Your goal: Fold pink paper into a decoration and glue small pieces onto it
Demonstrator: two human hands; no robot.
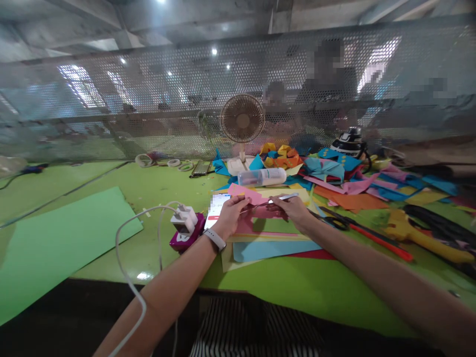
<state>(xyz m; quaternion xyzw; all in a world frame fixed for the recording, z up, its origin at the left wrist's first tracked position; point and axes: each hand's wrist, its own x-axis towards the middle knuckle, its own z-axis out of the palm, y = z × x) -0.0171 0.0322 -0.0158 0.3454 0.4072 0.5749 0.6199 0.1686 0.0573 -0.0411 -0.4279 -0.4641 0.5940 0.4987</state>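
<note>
Pink paper point(243, 192) is between our two hands, above the desk point(148, 181); we take 12 o'clock as straight away from our body. Our left hand point(229, 216) pinches this paper near its lower edge, with the fingers pressed together. From these fingers the paper extends toward 12 o'clock, and its long axis seems to run from 10 o'clock to 4 o'clock.

Our right hand point(293, 211) is at the 3 o'clock side. Its fingers are closed on a slim silver tool point(285, 198), which lies almost along the line from 3 o'clock to 9 o'clock, with one end directed to the left fingers. We cannot tell which kind of tool it is, because the hand hides a part.

The left hand is nearer to the paper, since it touches it. From the right fingers, the paper lies toward 10 o'clock, just beside them; whether they touch it too, we cannot tell.

At 6 o'clock from the hands lies a light blue strip point(275, 251). A lit phone point(220, 199) is at 9 o'clock, just beside the left hand, and a clear bottle point(262, 176) lies on its side at 12 o'clock.
</note>
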